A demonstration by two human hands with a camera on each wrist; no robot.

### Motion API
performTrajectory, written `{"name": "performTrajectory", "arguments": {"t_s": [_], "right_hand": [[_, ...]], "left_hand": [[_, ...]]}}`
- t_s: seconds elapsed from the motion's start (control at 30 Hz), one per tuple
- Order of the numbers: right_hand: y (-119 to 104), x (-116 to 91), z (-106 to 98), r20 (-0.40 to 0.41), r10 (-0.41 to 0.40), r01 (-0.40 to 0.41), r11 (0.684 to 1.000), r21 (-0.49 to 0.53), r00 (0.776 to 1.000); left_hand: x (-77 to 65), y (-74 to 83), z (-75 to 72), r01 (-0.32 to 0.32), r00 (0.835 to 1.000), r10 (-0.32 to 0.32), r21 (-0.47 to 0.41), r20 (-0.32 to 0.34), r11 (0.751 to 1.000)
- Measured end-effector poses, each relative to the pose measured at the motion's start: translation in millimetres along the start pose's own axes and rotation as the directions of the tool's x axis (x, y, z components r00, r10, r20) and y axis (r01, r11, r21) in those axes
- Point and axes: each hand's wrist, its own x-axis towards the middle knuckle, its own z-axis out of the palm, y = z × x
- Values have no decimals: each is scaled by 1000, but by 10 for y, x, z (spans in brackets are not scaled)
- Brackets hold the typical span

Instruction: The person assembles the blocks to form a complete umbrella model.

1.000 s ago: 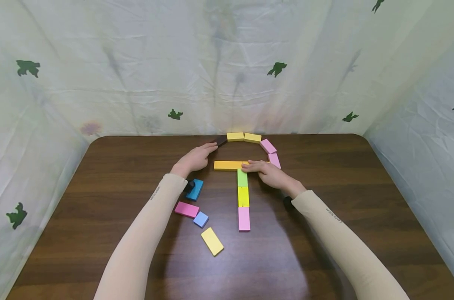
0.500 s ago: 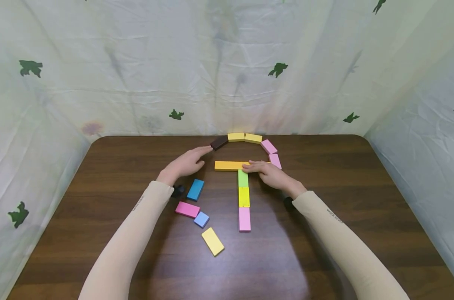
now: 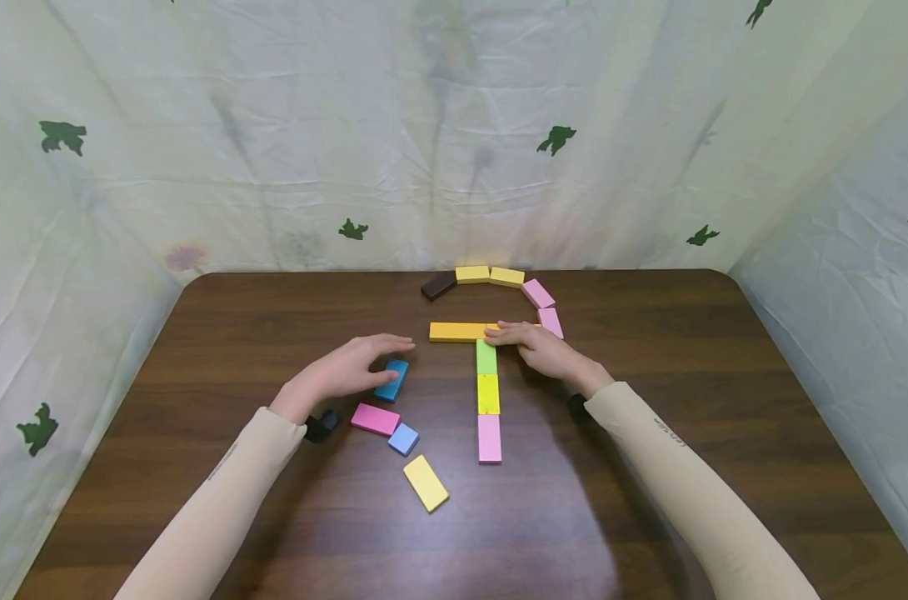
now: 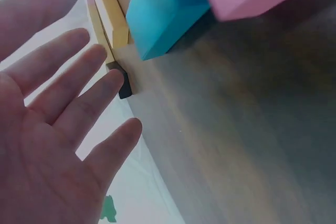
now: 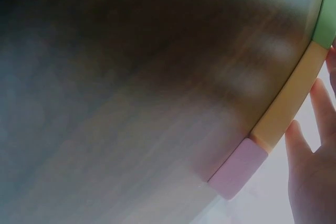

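My left hand (image 3: 341, 371) hovers at the blue block (image 3: 394, 381), partly covering it. Its fingers are spread and hold nothing in the left wrist view, where the teal-blue block (image 4: 163, 11) stands near. My right hand (image 3: 544, 350) lies over the right part of the orange bar (image 3: 457, 332), fingertips at the top of the green block (image 3: 486, 358). Fingers touch or nearly touch the orange bar (image 5: 291, 98) in the right wrist view. Below the green block run a yellow block (image 3: 487, 394) and a pink block (image 3: 489, 439) in line.
A dark brown block (image 3: 439, 287), two pale yellow blocks (image 3: 472, 275) and two pink blocks (image 3: 538, 293) form an arc near the table's (image 3: 649, 317) back edge. Loose at left lie a magenta block (image 3: 375, 419), a small blue block (image 3: 404, 439) and a yellow block (image 3: 426, 483). A curtain hangs behind.
My left hand has come away from the dark brown block and moved back toward me and left, over the blue block. The right hand has stayed in place.
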Motion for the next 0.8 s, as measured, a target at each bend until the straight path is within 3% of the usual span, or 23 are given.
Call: {"name": "performTrajectory", "arguments": {"t_s": [0.37,0.8], "right_hand": [[3,-1,-3,-6,-4,4,1000,-1,1000],[-12,-2,-8,-8,-9,9,1000,-8,1000]], "left_hand": [[-220,26,135,45,998,-49,79,44,996],[-75,-29,142,86,996,-87,84,3,993]]}}
